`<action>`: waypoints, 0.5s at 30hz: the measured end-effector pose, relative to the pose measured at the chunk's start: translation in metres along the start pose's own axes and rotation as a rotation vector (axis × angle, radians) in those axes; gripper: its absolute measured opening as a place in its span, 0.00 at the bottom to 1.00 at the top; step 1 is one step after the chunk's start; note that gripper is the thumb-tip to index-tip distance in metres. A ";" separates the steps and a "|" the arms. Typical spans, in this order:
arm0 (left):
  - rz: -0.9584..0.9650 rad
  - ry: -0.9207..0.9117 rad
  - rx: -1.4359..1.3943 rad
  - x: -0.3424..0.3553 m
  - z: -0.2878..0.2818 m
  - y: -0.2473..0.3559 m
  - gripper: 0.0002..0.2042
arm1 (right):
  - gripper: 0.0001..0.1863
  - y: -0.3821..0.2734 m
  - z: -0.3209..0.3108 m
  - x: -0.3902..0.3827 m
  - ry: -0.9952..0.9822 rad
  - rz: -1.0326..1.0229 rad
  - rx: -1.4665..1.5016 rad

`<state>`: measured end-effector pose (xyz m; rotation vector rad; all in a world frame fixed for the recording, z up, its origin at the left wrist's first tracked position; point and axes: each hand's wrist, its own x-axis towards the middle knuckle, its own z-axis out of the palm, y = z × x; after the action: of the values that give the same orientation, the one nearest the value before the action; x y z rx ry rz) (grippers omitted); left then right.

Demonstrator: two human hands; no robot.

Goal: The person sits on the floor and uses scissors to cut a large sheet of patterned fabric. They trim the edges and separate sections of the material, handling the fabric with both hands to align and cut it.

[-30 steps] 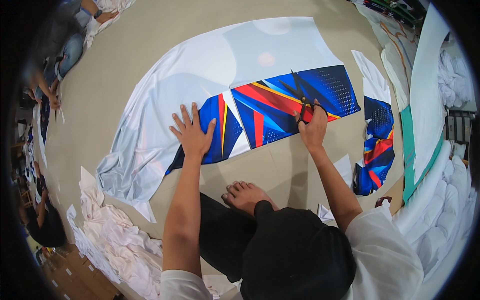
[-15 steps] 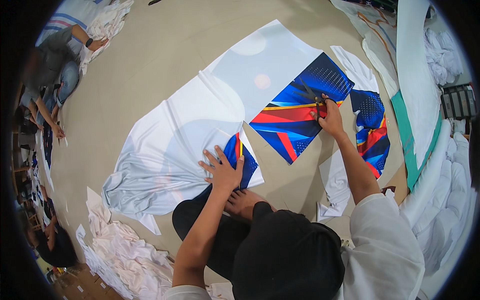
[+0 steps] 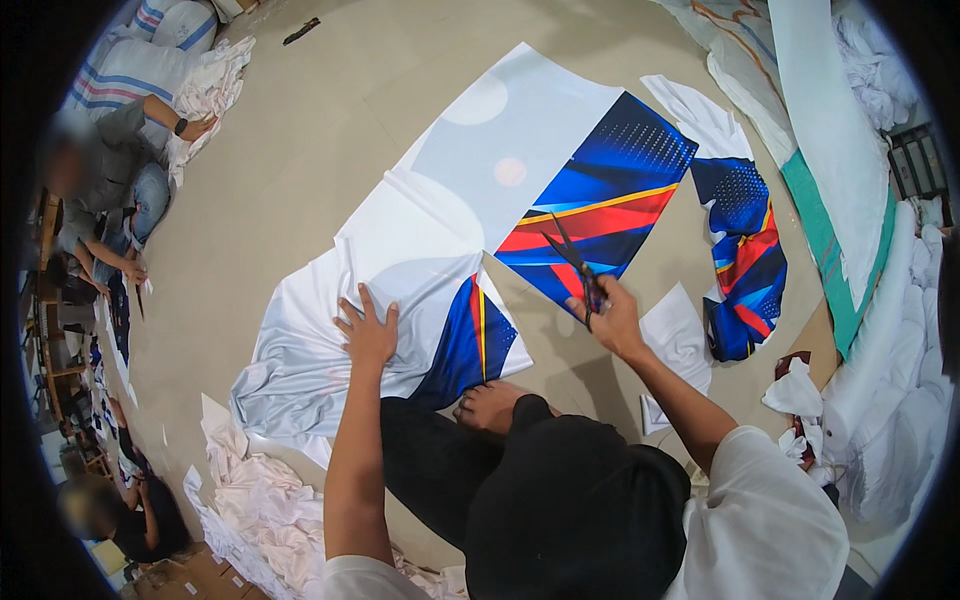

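Observation:
My left hand [image 3: 368, 330] lies spread on wrinkled white and pale grey fabric [image 3: 295, 355], left of a blue piece with red and yellow stripes [image 3: 460, 335]. My right hand [image 3: 610, 318] grips black scissors [image 3: 565, 245] by the handles, blades pointing up-left over the printed blue, red and yellow panel [image 3: 610, 180]. A pale panel with round shapes [image 3: 475, 150] adjoins it. A narrow white and blue printed piece [image 3: 740, 255] lies crumpled to the right, with white cloth [image 3: 670, 340] below it. My bare foot [image 3: 485, 405] is below the fabric.
Co-workers [image 3: 105, 170] [image 3: 140, 520] crouch along the left among cloth and sacks [image 3: 135, 75]. Pinkish white scraps [image 3: 250, 480] lie at lower left, cardboard [image 3: 200, 580] beyond. White rolls [image 3: 890, 400] and a green and white sheet [image 3: 815, 230] line the right. A small dark item [image 3: 300, 30] lies at the top.
The printed panel and pale fabric have turned anticlockwise, with more white fabric now over the left print. My right hand and scissors have moved down, my left hand slightly left and down overall.

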<state>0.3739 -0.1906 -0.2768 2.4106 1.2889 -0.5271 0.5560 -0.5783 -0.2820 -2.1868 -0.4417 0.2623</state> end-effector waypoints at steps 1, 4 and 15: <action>0.017 0.029 0.021 0.006 0.012 -0.014 0.45 | 0.25 -0.006 0.009 -0.011 -0.085 0.102 0.078; -0.003 0.051 0.040 0.018 0.035 -0.050 0.47 | 0.23 -0.031 0.037 -0.034 -0.322 0.396 0.370; 0.385 0.337 -0.080 -0.005 0.031 0.047 0.40 | 0.28 -0.077 0.072 -0.048 -0.635 0.751 0.625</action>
<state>0.4064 -0.2331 -0.2948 2.6619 0.8978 0.0388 0.4707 -0.5021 -0.2628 -1.5189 0.1538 1.3293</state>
